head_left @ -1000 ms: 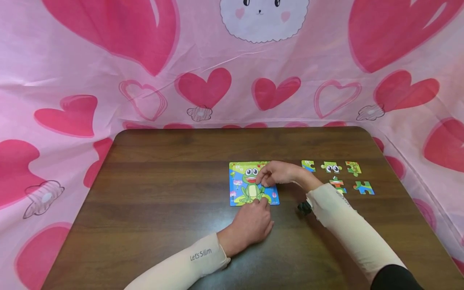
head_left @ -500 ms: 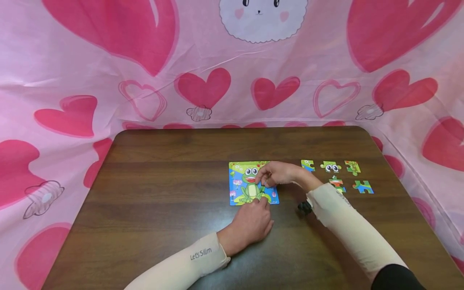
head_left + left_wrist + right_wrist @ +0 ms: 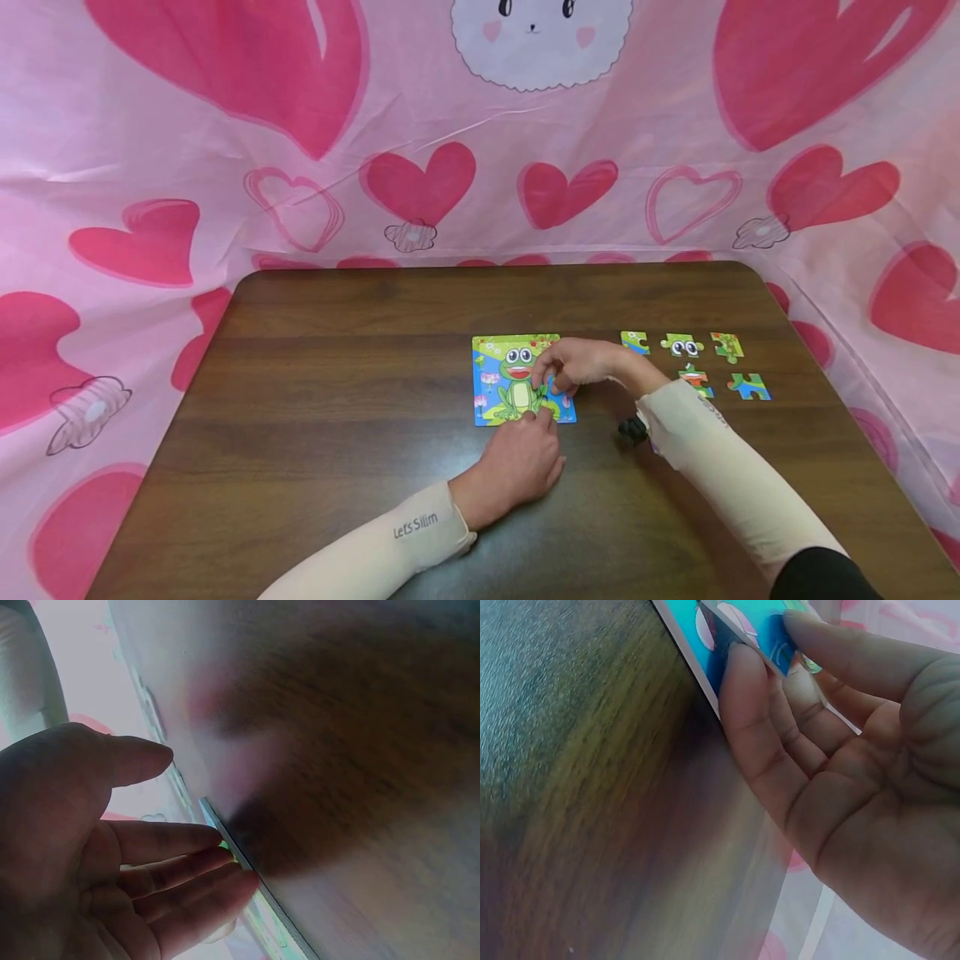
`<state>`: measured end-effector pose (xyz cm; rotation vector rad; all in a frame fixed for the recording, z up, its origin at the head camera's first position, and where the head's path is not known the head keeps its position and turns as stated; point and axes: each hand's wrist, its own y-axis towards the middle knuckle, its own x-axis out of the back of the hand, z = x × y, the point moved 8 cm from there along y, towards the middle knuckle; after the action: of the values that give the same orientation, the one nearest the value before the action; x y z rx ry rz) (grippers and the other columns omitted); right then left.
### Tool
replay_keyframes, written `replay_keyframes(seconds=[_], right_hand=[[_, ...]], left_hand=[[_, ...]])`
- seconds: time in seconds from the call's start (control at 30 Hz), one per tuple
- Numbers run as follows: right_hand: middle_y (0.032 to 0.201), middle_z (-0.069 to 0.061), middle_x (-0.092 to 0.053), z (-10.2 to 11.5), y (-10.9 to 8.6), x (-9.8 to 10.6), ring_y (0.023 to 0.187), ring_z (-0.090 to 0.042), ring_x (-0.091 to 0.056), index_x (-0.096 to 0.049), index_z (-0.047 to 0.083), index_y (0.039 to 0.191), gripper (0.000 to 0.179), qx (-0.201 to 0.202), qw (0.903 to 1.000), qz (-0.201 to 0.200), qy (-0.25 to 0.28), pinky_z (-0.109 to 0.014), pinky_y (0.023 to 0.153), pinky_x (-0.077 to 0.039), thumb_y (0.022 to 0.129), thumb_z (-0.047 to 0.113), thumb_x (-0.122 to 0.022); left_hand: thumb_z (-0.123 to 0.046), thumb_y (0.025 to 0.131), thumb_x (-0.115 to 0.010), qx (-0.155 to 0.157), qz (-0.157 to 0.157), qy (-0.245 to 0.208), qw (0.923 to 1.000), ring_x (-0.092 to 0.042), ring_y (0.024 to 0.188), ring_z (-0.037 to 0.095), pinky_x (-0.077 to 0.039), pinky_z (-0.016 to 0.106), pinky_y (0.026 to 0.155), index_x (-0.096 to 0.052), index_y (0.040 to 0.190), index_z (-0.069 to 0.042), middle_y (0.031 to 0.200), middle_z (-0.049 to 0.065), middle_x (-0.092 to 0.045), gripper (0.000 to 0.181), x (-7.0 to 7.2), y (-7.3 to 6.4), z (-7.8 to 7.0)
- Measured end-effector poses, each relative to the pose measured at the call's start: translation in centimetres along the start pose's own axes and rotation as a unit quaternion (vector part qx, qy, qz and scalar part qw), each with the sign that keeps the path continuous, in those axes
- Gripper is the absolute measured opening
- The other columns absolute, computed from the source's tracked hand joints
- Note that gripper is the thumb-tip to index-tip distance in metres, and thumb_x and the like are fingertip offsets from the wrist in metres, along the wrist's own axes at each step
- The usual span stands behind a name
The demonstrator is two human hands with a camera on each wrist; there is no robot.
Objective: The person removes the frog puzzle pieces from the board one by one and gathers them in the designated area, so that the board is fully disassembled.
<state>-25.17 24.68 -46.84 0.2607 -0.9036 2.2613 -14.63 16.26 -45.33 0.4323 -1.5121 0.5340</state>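
Observation:
A square frog jigsaw puzzle [image 3: 491,408] lies on the table right of its middle. My left hand [image 3: 521,458] reaches its near edge, and in the left wrist view its fairly straight fingertips rest on the board with the thumb apart. Over the puzzle's right side is my right hand [image 3: 581,364]. Between thumb and finger it pinches a blue puzzle piece [image 3: 759,634] with a pink flower, tilted up from the board in the right wrist view. The right hand covers the puzzle's upper right part.
Several loose puzzle pieces lie to the right, among them one with frog eyes [image 3: 683,346], a green one [image 3: 727,347] and a blue-green one [image 3: 750,387]. The right forearm partly covers others. A pink heart-print cloth [image 3: 495,208] hangs behind the brown table [image 3: 315,400].
My right hand has shifted slightly down and right, and the piece in its fingers now stands tilted out of the puzzle. The left hand has stayed put.

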Motion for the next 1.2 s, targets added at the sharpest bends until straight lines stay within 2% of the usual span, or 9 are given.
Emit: replay_keyframes(seconds=[0.23, 0.43, 0.77, 0.93, 1.07, 1.2], right_hand=[[0.09, -0.007, -0.067, 0.2, -0.5, 1.1, 0.074, -0.014, -0.059, -0.07, 0.001, 0.113, 0.02, 0.007, 0.9994, -0.031, -0.01, -0.034, 0.072, -0.058, 0.094, 0.0, -0.062], [0.095, -0.01, -0.067, 0.3, -1.3, 2.2, 0.081, -0.02, -0.058, -0.069, 0.002, 0.113, 0.019, 0.005, 0.9988, -0.05, -0.003, -0.035, 0.075, -0.056, 0.096, 0.005, -0.062], [0.096, -0.008, -0.066, -0.1, -2.6, 3.2, 0.08, -0.018, -0.055, -0.07, 0.0, 0.115, 0.021, 0.004, 0.9983, -0.057, 0.003, -0.038, 0.077, -0.056, 0.098, 0.007, -0.061], [0.092, -0.007, -0.065, -1.0, -4.0, 4.1, 0.078, -0.02, -0.054, -0.069, 0.0, 0.116, 0.022, -0.011, 0.9977, -0.065, 0.014, -0.045, 0.081, -0.055, 0.099, 0.008, -0.06], [0.092, -0.005, -0.063, -2.0, -5.3, 4.8, 0.08, -0.021, -0.053, -0.069, 0.001, 0.117, 0.022, -0.023, 0.9973, -0.067, 0.018, -0.045, 0.083, -0.055, 0.1, 0.011, -0.061], [0.088, -0.006, -0.06, -2.9, -6.8, 5.6, 0.076, -0.022, -0.054, -0.067, -0.003, 0.118, 0.024, -0.028, 0.9968, -0.069, 0.029, -0.044, 0.078, -0.056, 0.1, 0.012, -0.061]], left_hand=[[-0.051, 0.098, -0.061, 0.002, 0.003, -0.008, 1.0, -0.065, 0.086, 0.013, -0.057, 0.024, 0.068, -0.074, 0.115, -0.01, 0.107, 0.003, -0.066, 0.046, 0.0, 0.0, 0.1], [-0.051, 0.097, -0.061, 0.005, 0.001, -0.002, 1.0, -0.065, 0.085, 0.013, -0.057, 0.025, 0.066, -0.073, 0.115, -0.009, 0.106, 0.003, -0.066, 0.047, 0.0, 0.0, 0.2], [-0.051, 0.098, -0.06, 0.011, 0.014, -0.004, 0.9998, -0.064, 0.084, 0.013, -0.057, 0.025, 0.066, -0.075, 0.113, -0.011, 0.106, 0.003, -0.066, 0.046, -0.2, -0.1, 0.2], [-0.051, 0.098, -0.06, 0.009, 0.009, -0.006, 0.9999, -0.062, 0.083, 0.013, -0.056, 0.026, 0.066, -0.074, 0.113, -0.011, 0.106, 0.002, -0.066, 0.045, -0.1, 0.0, 0.2], [-0.05, 0.098, -0.06, 0.004, 0.007, -0.011, 0.9999, -0.062, 0.082, 0.013, -0.056, 0.026, 0.066, -0.074, 0.113, -0.01, 0.106, 0.002, -0.066, 0.045, -0.1, 0.0, 0.0], [-0.051, 0.098, -0.059, 0.005, 0.008, -0.009, 0.9999, -0.063, 0.083, 0.013, -0.057, 0.026, 0.066, -0.074, 0.115, -0.01, 0.108, 0.003, -0.067, 0.046, -0.1, 0.1, 0.1]])
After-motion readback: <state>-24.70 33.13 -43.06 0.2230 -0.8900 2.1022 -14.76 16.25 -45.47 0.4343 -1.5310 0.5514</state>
